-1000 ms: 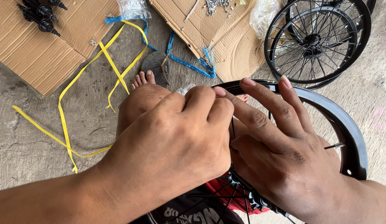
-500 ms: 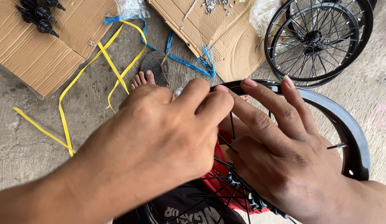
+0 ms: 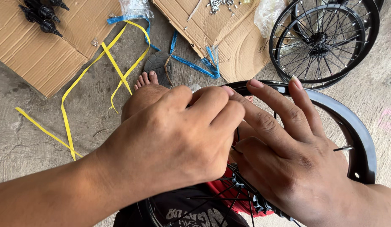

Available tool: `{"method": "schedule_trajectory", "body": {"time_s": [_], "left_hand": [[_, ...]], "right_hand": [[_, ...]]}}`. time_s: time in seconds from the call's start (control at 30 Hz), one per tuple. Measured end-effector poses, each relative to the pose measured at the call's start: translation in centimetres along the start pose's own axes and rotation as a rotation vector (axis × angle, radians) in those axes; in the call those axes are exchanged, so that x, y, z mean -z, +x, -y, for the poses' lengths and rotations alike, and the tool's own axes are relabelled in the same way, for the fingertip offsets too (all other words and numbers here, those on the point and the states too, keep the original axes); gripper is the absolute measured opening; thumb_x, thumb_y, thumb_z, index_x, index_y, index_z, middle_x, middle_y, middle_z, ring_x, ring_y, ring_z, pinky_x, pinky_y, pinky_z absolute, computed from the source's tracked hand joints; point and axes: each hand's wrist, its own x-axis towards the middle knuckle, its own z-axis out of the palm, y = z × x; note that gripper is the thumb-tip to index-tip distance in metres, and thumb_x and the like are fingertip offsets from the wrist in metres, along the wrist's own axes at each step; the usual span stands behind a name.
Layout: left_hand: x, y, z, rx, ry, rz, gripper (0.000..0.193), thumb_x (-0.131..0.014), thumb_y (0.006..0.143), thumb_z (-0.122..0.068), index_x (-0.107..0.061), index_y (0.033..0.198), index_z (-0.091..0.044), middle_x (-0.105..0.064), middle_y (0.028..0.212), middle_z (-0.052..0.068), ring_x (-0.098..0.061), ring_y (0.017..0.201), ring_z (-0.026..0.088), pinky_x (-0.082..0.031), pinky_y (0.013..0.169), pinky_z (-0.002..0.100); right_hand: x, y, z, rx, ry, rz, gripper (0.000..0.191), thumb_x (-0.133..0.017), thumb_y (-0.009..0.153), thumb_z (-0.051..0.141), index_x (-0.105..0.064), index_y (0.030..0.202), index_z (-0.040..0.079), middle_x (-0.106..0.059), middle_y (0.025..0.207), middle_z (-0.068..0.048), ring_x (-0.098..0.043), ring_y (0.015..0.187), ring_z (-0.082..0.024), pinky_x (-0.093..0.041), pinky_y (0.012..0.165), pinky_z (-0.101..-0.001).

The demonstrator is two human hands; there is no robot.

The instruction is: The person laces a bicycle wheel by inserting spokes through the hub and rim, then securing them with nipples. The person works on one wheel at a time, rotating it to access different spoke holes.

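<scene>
Shifted since half a second ago: left hand (image 3: pixel 170 143) curls tighter, fingertips bunched nearer the rim; right hand barely changes.

Head view, one camera:

- Left hand: fingers closed into a pinch over the wheel's middle; what they pinch is hidden under the knuckles, so cannot tell.
- Right hand (image 3: pixel 288 155): mostly open, fingers spread flat, tips touching the black rim (image 3: pixel 355 138); thumb tucked below, out of sight.
- Rim: lies directly under and ahead of both hands, curving off to the right; right hand nearer its edge.
- Spokes (image 3: pixel 229 197): thin black rods fanning from the hub (image 3: pixel 246 189) beneath the hands.
- Loose spoke end (image 3: pixel 343 148): pokes inward from the rim, just right of the right hand.
- Finished wheels (image 3: pixel 323 40): upper right, well apart.
- Cardboard (image 3: pixel 31 50), yellow strap (image 3: pixel 115 63), bare foot (image 3: pixel 145 80): beyond the hands on the concrete floor (image 3: pixel 35 138).
</scene>
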Motion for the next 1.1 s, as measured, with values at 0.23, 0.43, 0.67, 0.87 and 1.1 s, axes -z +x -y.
{"method": "schedule_trajectory", "body": {"time_s": [0.23,0.43,0.67,0.87,1.1], "left_hand": [[1.3,0.1,-0.3,0.023,0.062,0.278,0.021,-0.067,0.06,-0.029,-0.069,0.067,-0.01,-0.06,0.096,-0.001,-0.06,0.09,0.016,-0.046,0.058,0.028],[0.9,0.1,-1.4,0.038,0.052,0.313,0.019,-0.068,0.058,-0.022,-0.07,0.069,-0.007,-0.059,0.091,0.003,-0.059,0.085,0.017,-0.047,0.059,0.028],[-0.6,0.0,-1.1,-0.068,-0.015,0.147,0.02,-0.069,0.062,-0.019,-0.07,0.067,0.001,-0.058,0.076,0.005,-0.059,0.068,0.016,-0.046,0.047,0.025],[-1.0,0.2,0.0,-0.001,-0.098,-0.03,0.023,-0.07,0.071,-0.018,-0.072,0.078,0.004,-0.06,0.082,0.008,-0.056,0.065,0.015,-0.047,0.047,0.028],[0.8,-0.2,-0.2,-0.037,0.031,0.434,0.013,-0.069,0.061,-0.019,-0.067,0.066,-0.007,-0.059,0.101,0.003,-0.059,0.094,0.017,-0.051,0.061,0.026]], "right_hand": [[0.0,0.1,0.1,-0.017,-0.04,-0.008,0.023,-0.084,0.078,0.026,-0.072,0.086,0.007,-0.056,0.144,-0.016,-0.048,0.14,-0.041,-0.031,0.119,-0.0657],[0.2,0.2,0.0,0.006,-0.015,0.012,0.028,-0.082,0.071,0.026,-0.073,0.09,0.007,-0.053,0.146,-0.017,-0.046,0.141,-0.042,-0.028,0.12,-0.0662],[0.3,0.3,0.4,-0.024,-0.013,-0.003,0.025,-0.082,0.072,0.025,-0.071,0.087,0.008,-0.051,0.151,-0.014,-0.046,0.141,-0.039,-0.029,0.12,-0.0643],[0.3,0.1,0.1,-0.01,-0.02,0.013,0.027,-0.082,0.068,0.025,-0.072,0.087,0.008,-0.053,0.147,-0.017,-0.046,0.142,-0.041,-0.03,0.119,-0.0651],[0.1,0.3,0.4,-0.037,-0.033,-0.005,0.027,-0.084,0.076,0.025,-0.073,0.093,0.007,-0.055,0.144,-0.015,-0.048,0.14,-0.039,-0.032,0.119,-0.0641]]}}
